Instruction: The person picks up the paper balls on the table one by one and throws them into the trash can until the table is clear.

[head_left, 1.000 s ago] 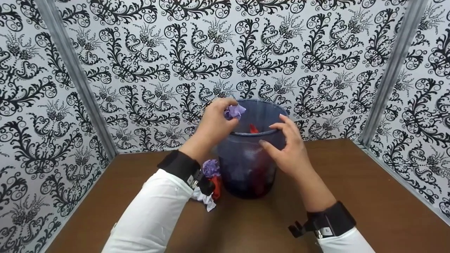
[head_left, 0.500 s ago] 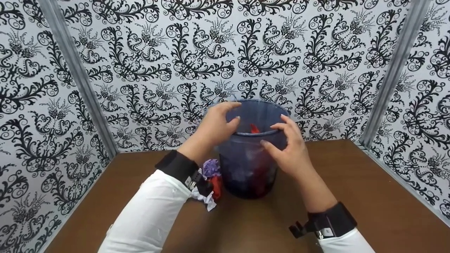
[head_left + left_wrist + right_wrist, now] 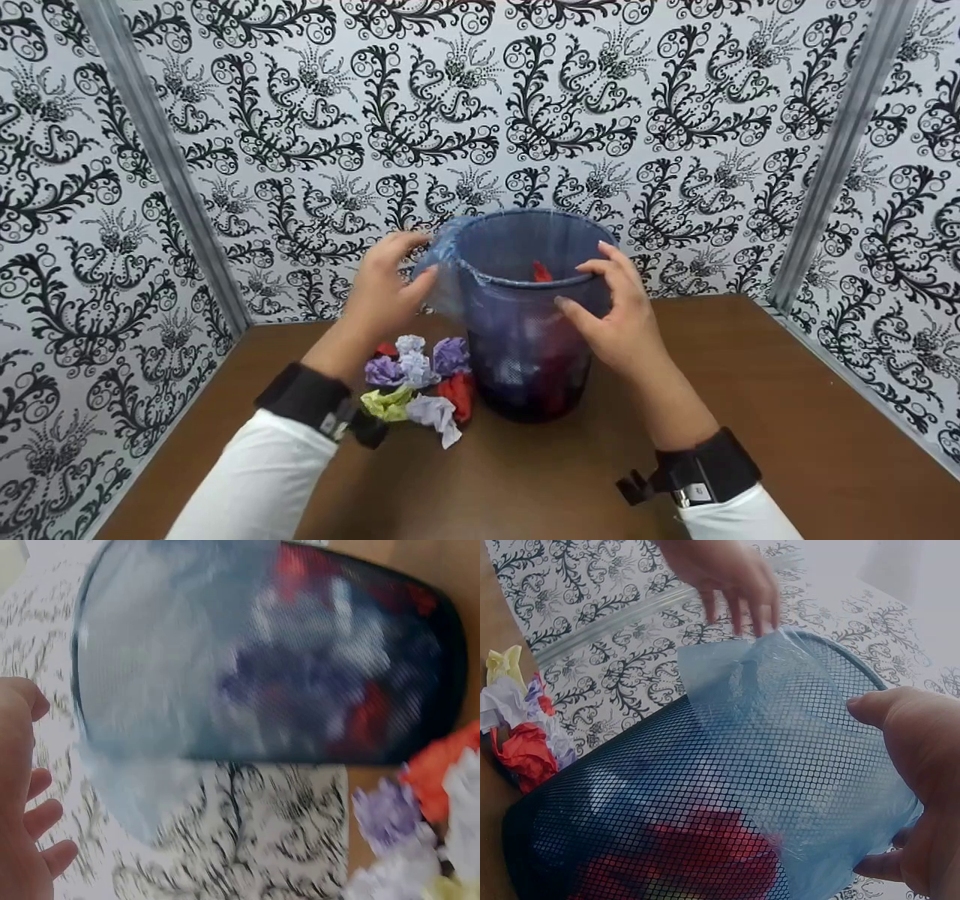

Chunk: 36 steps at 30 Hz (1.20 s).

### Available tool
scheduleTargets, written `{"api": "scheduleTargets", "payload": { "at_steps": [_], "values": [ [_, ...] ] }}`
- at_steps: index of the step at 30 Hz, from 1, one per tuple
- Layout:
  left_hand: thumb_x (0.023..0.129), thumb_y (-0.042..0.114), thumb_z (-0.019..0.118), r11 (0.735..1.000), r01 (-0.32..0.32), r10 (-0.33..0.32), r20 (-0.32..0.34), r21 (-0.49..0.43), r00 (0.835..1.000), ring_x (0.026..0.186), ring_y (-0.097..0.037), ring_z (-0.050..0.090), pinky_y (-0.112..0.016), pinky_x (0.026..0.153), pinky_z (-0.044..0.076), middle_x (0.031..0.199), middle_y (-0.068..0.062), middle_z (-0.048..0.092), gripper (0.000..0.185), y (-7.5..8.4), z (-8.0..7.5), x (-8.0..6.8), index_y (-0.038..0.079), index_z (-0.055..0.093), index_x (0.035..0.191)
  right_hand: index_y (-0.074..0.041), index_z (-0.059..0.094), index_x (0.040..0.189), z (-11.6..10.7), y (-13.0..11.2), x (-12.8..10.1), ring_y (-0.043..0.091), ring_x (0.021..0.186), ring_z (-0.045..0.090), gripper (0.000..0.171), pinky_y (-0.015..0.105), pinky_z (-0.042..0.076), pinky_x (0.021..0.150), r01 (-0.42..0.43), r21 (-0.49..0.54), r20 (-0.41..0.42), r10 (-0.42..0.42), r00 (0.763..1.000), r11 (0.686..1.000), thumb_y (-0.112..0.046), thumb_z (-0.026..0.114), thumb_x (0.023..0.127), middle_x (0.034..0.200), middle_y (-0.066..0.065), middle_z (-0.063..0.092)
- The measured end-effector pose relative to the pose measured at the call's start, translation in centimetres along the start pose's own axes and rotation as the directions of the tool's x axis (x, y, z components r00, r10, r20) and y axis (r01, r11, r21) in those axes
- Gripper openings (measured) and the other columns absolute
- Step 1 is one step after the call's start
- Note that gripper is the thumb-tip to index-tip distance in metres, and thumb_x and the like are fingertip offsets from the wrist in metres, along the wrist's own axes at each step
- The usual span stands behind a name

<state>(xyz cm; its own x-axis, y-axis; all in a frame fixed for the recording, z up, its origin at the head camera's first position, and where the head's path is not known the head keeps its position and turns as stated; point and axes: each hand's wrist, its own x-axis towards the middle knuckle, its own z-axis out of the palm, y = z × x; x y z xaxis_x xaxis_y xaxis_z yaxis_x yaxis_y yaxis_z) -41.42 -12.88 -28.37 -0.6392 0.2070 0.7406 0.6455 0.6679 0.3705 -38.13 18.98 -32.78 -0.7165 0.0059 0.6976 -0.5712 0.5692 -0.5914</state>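
A dark mesh wastebasket point(image 3: 525, 352) stands upright on the table, lined with a thin blue plastic bag point(image 3: 802, 727) folded over its rim. Crumpled red paper point(image 3: 712, 847) and other paper balls show through the mesh. My right hand point(image 3: 622, 315) holds the basket's right rim, with the thumb on the outer front side and the fingers over the edge. My left hand point(image 3: 386, 285) is left of the basket, fingers loosely bent and nothing in them, near the bag's loose overhang point(image 3: 442, 259). In the left wrist view, this hand point(image 3: 26, 802) appears apart from the basket.
Left of the basket lies a cluster of crumpled paper: purple balls point(image 3: 451, 356), a yellow-green one point(image 3: 387, 403), a red one point(image 3: 456, 396) and a pale lilac one point(image 3: 435, 418). Patterned wall panels point(image 3: 480, 112) enclose the brown table point(image 3: 750, 390) behind and at the sides.
A purple paper ball was in my left hand a second ago and is gone from it half a second ago, over the basket. The left hand has since moved left. My right hand stays put.
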Motion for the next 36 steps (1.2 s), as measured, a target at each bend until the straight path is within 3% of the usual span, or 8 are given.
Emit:
{"api": "scheduleTargets", "payload": {
  "at_steps": [4, 8, 14, 16, 19, 27, 32, 36],
  "values": [
    [0.085, 0.027, 0.071, 0.994, 0.103, -0.106, 0.064, 0.04, 0.992, 0.123, -0.02, 0.05, -0.045, 0.105, 0.039, 0.129, -0.001, 0.059, 0.044, -3.0, -0.8, -2.3, 0.016, 0.06, 0.126, -0.025, 0.06, 0.117, -0.1, 0.1, -0.1, 0.029, 0.141, 0.03, 0.049, 0.061, 0.026, 0.109, -0.013, -0.004, 0.01, 0.013, 1.0, 1.0, -0.044, 0.079, 0.077, 0.154, -0.005, 0.032],
    [0.085, 0.029, 0.072, 0.983, 0.152, -0.167, 0.154, 0.101, 0.974, 0.119, -0.023, 0.053, -0.046, 0.103, 0.041, 0.127, -0.004, 0.06, 0.045, -5.5, -1.0, -4.6, 0.016, 0.06, 0.126, -0.026, 0.059, 0.117, -0.1, 0.1, -0.1, 0.03, 0.141, 0.03, 0.049, 0.062, 0.026, 0.109, -0.02, -0.004, 0.012, 0.02, 1.0, 1.0, -0.045, 0.078, 0.077, 0.154, -0.006, 0.031],
    [0.078, 0.024, 0.074, 0.959, 0.251, -0.277, 0.255, 0.131, 0.926, 0.093, -0.019, 0.06, -0.04, 0.087, 0.051, 0.117, -0.005, 0.06, 0.044, -7.6, 0.0, -7.7, 0.013, 0.063, 0.12, -0.026, 0.059, 0.117, -0.1, 0.1, -0.1, 0.03, 0.142, 0.03, 0.049, 0.063, 0.026, 0.108, -0.025, -0.003, 0.013, 0.025, 1.0, 1.0, -0.046, 0.078, 0.076, 0.154, -0.007, 0.031],
    [0.075, 0.021, 0.074, 0.96, 0.247, -0.276, 0.284, 0.133, 0.918, 0.085, -0.018, 0.06, -0.038, 0.081, 0.052, 0.108, -0.004, 0.061, 0.038, -8.1, 0.5, -8.8, 0.012, 0.066, 0.112, -0.027, 0.059, 0.117, -0.1, 0.1, -0.1, 0.03, 0.142, 0.029, 0.049, 0.063, 0.026, 0.109, -0.023, -0.002, 0.013, 0.023, 1.0, 1.0, -0.046, 0.078, 0.076, 0.154, -0.007, 0.031],
    [0.072, 0.02, 0.075, 0.965, 0.207, -0.249, 0.32, 0.161, 0.914, 0.091, -0.019, 0.058, -0.039, 0.083, 0.05, 0.098, -0.001, 0.063, 0.033, -8.7, 1.4, -10.1, 0.014, 0.068, 0.103, -0.026, 0.06, 0.116, -0.1, 0.1, 0.0, 0.029, 0.142, 0.03, 0.048, 0.062, 0.026, 0.109, -0.011, 0.007, 0.006, 0.011, 1.0, 1.0, -0.044, 0.079, 0.077, 0.154, -0.005, 0.032],
    [0.067, 0.017, 0.073, 0.961, 0.215, -0.269, 0.414, 0.172, 0.87, 0.099, -0.026, 0.06, -0.041, 0.087, 0.047, 0.104, -0.007, 0.065, 0.037, -9.9, 2.6, -12.5, 0.012, 0.066, 0.103, -0.025, 0.06, 0.115, 0.1, 0.1, 0.0, 0.029, 0.141, 0.03, 0.046, 0.059, 0.026, 0.11, 0.022, 0.025, -0.016, -0.022, 1.0, 0.999, -0.041, 0.08, 0.076, 0.152, 0.001, 0.035],
    [0.063, 0.014, 0.073, 0.975, 0.173, -0.217, 0.45, 0.136, 0.866, 0.079, -0.018, 0.057, -0.035, 0.073, 0.046, 0.089, -0.004, 0.064, 0.031, -10.2, 3.2, -13.2, 0.012, 0.066, 0.093, -0.028, 0.06, 0.116, 0.0, 0.1, 0.0, 0.029, 0.142, 0.029, 0.047, 0.061, 0.026, 0.109, -0.002, 0.015, -0.005, 0.002, 1.0, 1.0, -0.045, 0.079, 0.077, 0.153, -0.003, 0.033],
    [0.063, 0.014, 0.073, 0.982, 0.146, -0.186, 0.471, 0.121, 0.862, 0.075, -0.015, 0.053, -0.033, 0.068, 0.044, 0.085, -0.004, 0.062, 0.03, -10.3, 3.5, -13.7, 0.01, 0.065, 0.092, -0.027, 0.059, 0.117, 0.0, 0.1, 0.0, 0.029, 0.142, 0.029, 0.049, 0.063, 0.027, 0.108, -0.014, 0.017, 0.006, 0.014, 1.0, 1.0, -0.046, 0.079, 0.076, 0.154, -0.006, 0.032]
  ]
}}
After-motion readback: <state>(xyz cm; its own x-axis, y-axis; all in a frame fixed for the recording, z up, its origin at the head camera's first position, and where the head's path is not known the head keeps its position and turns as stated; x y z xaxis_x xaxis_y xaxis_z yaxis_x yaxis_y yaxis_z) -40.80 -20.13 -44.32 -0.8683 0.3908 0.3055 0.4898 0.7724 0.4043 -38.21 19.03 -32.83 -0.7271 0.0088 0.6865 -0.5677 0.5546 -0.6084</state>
